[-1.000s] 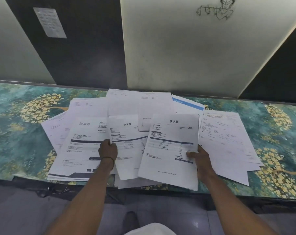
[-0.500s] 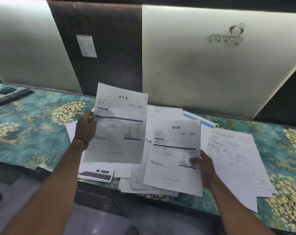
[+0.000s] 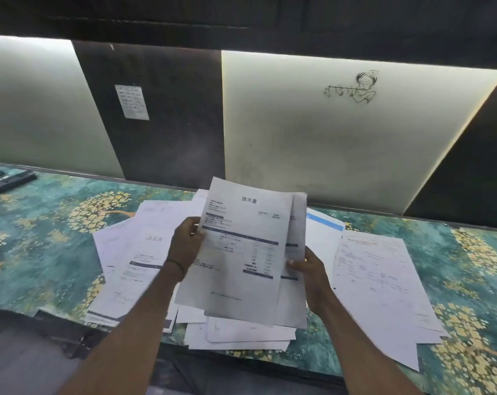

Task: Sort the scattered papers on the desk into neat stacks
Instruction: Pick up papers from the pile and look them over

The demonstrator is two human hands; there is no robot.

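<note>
Printed white papers lie scattered across the desk (image 3: 42,252), which has a teal and gold floral top. My left hand (image 3: 186,242) grips the left edge of an invoice sheet (image 3: 241,252) raised above the pile. Behind it sits a second invoice sheet (image 3: 294,280), and my right hand (image 3: 308,269) pinches its right edge. The two raised sheets overlap, the left one in front. Loose sheets (image 3: 133,252) spread out to the left, more papers (image 3: 241,334) lie under the raised ones, and a printed form (image 3: 378,275) lies to the right.
A dark keyboard (image 3: 5,181) sits at the desk's far left. Pale and dark wall panels stand behind the desk, one with a small note (image 3: 131,101), another with a line drawing (image 3: 352,86). The desk's front edge runs just below the papers.
My left hand has carried its invoice sheet rightward over the one in my right hand. My right hand has lifted its sheet off the pile, so the two now overlap in the air.
</note>
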